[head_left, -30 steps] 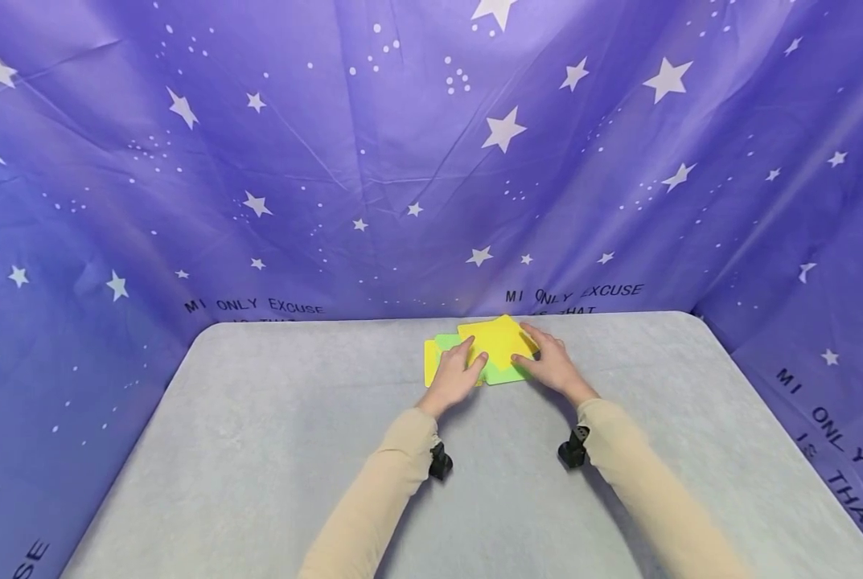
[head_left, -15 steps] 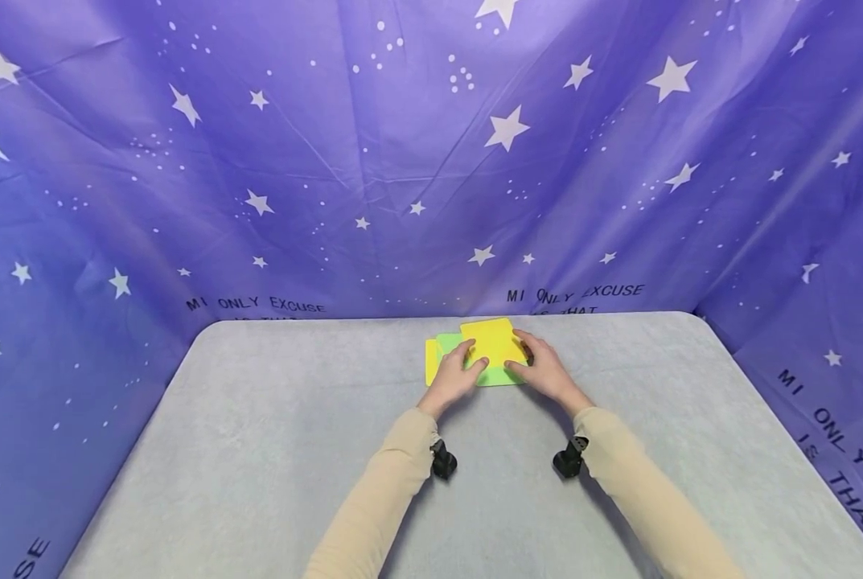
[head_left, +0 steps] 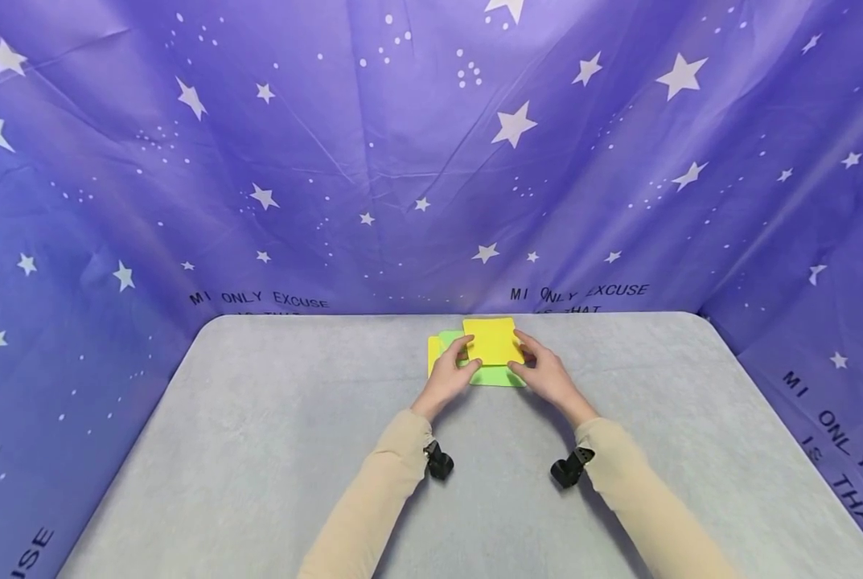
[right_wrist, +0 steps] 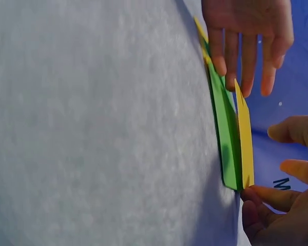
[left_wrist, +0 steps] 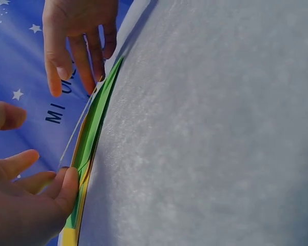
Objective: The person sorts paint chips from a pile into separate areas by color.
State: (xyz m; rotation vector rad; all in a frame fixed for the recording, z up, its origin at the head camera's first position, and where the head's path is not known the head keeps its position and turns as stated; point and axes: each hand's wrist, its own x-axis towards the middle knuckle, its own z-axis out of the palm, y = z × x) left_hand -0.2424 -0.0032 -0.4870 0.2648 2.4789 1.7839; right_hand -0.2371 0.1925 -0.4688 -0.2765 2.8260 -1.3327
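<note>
A thin yellow square sheet (head_left: 494, 342) lies between my two hands, and in the right wrist view it is tilted up, apart from the green sheets (right_wrist: 224, 130) under it. My left hand (head_left: 445, 378) holds its left side, with thumb and fingers at the edge. On the opposite side, my right hand (head_left: 547, 371) holds its right edge, the thumb near the front corner. Below, a light green sheet (head_left: 496, 375) shows in front and another yellow sheet (head_left: 433, 354) sticks out at the left. How many layers lie underneath cannot be told.
The grey table (head_left: 257, 426) runs under both arms, and the sheets lie near its back edge. A purple curtain (head_left: 373, 177) with white stars hangs behind and at both sides. Black cameras (head_left: 569, 469) sit on both wrists.
The yellow on top, earlier uneven with a corner jutting out, now shows as one straight square. My right hand has moved slightly left, closer to the left hand.
</note>
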